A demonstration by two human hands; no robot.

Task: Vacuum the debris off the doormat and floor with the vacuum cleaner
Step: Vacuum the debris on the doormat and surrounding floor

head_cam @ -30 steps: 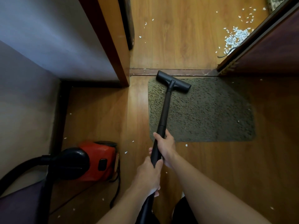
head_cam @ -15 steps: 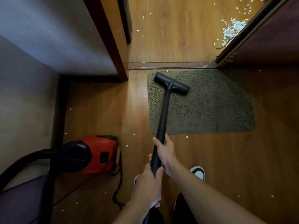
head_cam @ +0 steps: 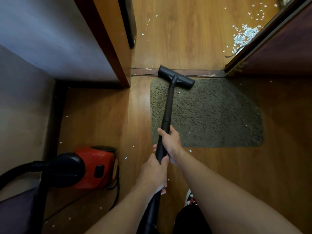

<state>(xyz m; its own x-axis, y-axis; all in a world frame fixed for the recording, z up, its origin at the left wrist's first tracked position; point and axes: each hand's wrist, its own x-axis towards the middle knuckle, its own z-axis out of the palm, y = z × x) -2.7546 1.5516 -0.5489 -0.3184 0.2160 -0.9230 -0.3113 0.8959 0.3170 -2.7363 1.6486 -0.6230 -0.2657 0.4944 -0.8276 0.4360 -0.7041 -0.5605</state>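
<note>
Head view: both hands wrap wand, right hand ahead of left hand. Nozzle at doormat far edge, against threshold. Wand rigid, likely light; mid-tube grip steers well. Debris pile beyond.

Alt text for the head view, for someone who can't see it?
The left hand and right hand grip a vacuum wand whose floor head sits on the far left corner of the doormat, overlapping the threshold. A red canister vacuum stands left; white scraps litter the wooden floor.
</note>
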